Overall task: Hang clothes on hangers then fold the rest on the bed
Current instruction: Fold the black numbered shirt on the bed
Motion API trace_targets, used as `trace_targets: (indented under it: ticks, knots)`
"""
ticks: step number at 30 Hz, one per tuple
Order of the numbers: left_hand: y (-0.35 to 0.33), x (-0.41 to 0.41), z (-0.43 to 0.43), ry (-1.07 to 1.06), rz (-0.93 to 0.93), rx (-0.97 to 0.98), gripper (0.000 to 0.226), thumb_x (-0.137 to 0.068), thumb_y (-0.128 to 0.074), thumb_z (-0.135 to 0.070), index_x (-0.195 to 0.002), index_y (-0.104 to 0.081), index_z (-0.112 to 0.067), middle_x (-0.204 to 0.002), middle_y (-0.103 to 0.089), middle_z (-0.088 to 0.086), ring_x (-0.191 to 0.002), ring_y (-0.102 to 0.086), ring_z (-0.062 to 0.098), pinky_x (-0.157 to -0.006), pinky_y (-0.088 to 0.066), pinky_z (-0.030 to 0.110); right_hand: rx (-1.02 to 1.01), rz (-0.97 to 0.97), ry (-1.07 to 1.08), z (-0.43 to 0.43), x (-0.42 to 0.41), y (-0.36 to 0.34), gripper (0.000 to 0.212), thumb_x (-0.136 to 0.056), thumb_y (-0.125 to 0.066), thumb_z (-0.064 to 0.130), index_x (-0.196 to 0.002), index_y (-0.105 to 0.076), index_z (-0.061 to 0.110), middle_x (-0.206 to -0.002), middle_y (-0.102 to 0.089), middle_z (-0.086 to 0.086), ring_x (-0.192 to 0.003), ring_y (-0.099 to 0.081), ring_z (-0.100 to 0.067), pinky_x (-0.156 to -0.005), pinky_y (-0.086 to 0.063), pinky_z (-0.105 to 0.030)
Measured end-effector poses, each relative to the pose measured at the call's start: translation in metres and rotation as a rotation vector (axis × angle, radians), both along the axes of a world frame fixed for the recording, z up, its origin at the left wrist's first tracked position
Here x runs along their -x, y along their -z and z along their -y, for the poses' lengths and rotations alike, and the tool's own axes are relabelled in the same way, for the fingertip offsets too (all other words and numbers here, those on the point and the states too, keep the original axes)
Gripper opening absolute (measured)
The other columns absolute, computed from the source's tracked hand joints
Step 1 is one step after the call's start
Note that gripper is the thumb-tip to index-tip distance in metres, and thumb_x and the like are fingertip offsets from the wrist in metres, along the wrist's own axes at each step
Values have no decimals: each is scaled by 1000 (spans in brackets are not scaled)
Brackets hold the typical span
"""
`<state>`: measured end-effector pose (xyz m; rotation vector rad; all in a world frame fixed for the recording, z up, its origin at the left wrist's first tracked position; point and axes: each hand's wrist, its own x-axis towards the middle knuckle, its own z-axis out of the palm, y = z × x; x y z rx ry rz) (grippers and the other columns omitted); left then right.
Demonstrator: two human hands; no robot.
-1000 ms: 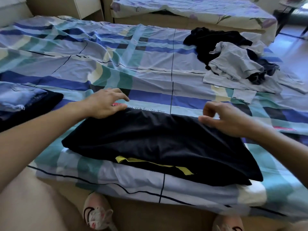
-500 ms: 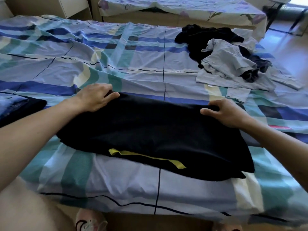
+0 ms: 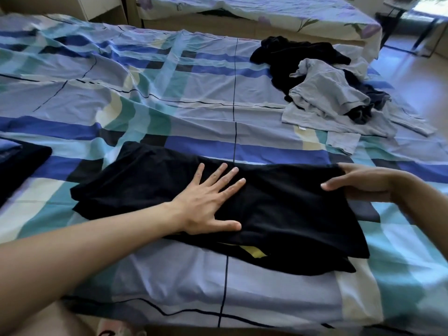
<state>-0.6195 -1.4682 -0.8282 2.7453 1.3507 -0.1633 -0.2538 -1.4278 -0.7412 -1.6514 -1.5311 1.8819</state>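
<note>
Folding is midway: left hand [image 3: 208,202] lies flat, fingers spread, on the black garment [image 3: 278,214] near the bed [image 3: 169,105] edge; right hand [image 3: 358,183] pinches its right side. Folded pieces [image 3: 21,166], seemingly, sit left; a rumpled pile [image 3: 327,98] remains unfolded.

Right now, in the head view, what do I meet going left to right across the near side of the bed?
First the dark folded stack → left hand pressing flat on the black garment → right hand pinching that garment's right edge.
</note>
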Motion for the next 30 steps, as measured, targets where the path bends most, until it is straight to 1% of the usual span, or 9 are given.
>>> trace_targets:
  ticks: [4, 6, 9, 12, 14, 17, 21, 24, 30]
  knots:
    - [-23, -9, 3, -97, 118, 178, 103, -77, -29, -88, -160, -5, -31, -168, 10, -1, -152, 20, 17, -120, 6, 61, -52, -100, 151, 9, 29, -25, 73, -50, -97, 27, -112, -69, 1, -100, -76, -17, -77, -76, -22, -72, -63, -31]
    - [-50, -19, 9, -220, 471, 300, 95, -77, -34, -84, -154, -32, -29, -163, -25, 0, -152, -17, 16, -122, -18, 49, -17, -182, 236, 13, 55, -44, 42, -73, -73, 21, -109, -66, 0, -82, -76, -15, -62, -73, -20, -55, -61, -28]
    - [-105, -30, 17, -395, 1006, 539, 60, -82, -46, -74, -121, -61, -32, -120, -64, -8, -106, -64, 12, -91, -54, 36, 73, -269, 280, 18, 92, -65, 25, -88, -60, 26, -89, -67, 2, -70, -73, -14, -53, -70, -20, -50, -59, -28]
    - [-146, -20, 16, -474, 1183, 830, 44, -84, -48, -70, -103, -63, -33, -110, -67, 1, -90, -69, 24, -74, -58, 39, 43, -433, 300, 17, 134, -69, 28, -91, -58, 28, -101, -66, 3, -88, -76, -15, -73, -75, -20, -63, -62, -27]
    - [-159, -4, 12, -465, 1262, 998, 48, -76, -60, -68, -100, -70, -27, -97, -71, 3, -87, -67, 23, -81, -55, 40, 15, -624, 273, 17, 161, -66, 46, -90, -54, 30, -127, -59, 1, -122, -67, -21, -109, -68, -30, -87, -59, -32]
    - [-159, 32, 6, -416, 1454, 1216, 25, -84, -70, -37, -97, -74, -16, -92, -73, 5, -90, -68, 22, -89, -54, 36, 47, -796, 48, 22, 194, -60, 62, -95, -42, 33, -150, -39, 4, -134, -55, -20, -118, -56, -34, -98, -49, -39]
    - [-149, 85, -2, -709, 1134, 656, 34, -69, -68, 1, -103, -69, -2, -90, -71, 16, -81, -67, 32, -69, -57, 32, -89, -626, -171, 19, 215, -55, 47, -95, -52, 21, -141, -53, 10, -128, -62, -13, -114, -59, -27, -92, -48, -41]
    - [-145, 103, -1, -782, 1115, 565, 40, -80, -53, 16, -111, -67, -4, -87, -68, 15, -74, -66, 27, -61, -56, 28, -280, -247, -144, 25, 216, -52, 26, -97, -59, 9, -122, -64, 11, -100, -67, -11, -90, -65, -23, -82, -50, -39]
    - [-129, 137, -10, -916, 1157, 515, 43, -86, -48, 14, -120, -63, -6, -88, -67, 17, -70, -65, 28, -55, -56, 29, -269, 20, -422, 49, 234, -36, 25, -89, -76, 29, -108, -68, 15, -90, -73, -11, -78, -66, -12, -73, -48, -30]
